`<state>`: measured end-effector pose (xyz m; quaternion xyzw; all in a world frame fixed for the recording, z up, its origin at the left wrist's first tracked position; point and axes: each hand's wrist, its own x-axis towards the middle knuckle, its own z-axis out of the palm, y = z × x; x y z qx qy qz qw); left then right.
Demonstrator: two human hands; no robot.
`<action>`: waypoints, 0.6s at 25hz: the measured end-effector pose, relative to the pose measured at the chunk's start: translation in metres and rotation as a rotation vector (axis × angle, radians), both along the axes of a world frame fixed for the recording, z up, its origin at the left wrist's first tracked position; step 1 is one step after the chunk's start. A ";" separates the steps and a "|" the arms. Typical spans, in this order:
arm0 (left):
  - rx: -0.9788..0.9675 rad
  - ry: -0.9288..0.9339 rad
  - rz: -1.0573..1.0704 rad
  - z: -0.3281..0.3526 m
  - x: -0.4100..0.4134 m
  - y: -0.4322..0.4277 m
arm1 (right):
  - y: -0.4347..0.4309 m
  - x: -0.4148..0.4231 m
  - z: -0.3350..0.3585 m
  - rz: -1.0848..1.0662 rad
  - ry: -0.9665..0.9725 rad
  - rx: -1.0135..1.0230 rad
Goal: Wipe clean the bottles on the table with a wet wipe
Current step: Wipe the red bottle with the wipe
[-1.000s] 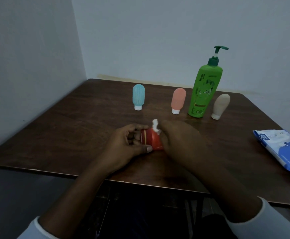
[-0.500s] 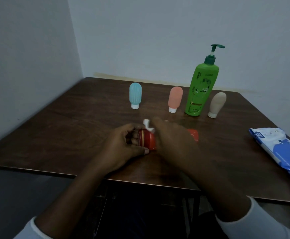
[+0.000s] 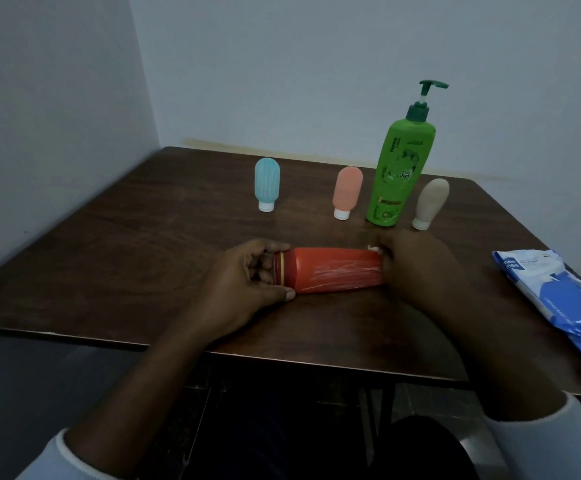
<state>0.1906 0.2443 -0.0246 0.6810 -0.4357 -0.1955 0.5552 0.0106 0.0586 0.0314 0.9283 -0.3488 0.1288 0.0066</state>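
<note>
So the right hand has dragged the wet wipe from the cap end right down to the base of the red bottle. The whole body is showing now, with wet streaks across it. I'd say that's one full pass on this side, and it probably needs a turn for the rest.

The left hand is curled round the cap end, steadying the bottle sideways near the front of the table. The right hand wraps over the base with the wipe bunched inside (only a white scrap pokes out). The green pump bottle stands at the back, well apart.
</note>
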 end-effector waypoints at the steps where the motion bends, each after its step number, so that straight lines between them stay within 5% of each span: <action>1: 0.004 -0.003 0.004 0.000 0.000 0.000 | 0.012 0.007 -0.002 0.036 -0.003 -0.038; 7: 0.012 -0.065 0.019 0.001 -0.001 0.002 | 0.075 0.055 -0.007 0.324 0.001 0.069; 15: 0.030 -0.033 -0.001 -0.003 0.003 -0.002 | -0.013 -0.005 -0.010 0.128 -0.081 0.048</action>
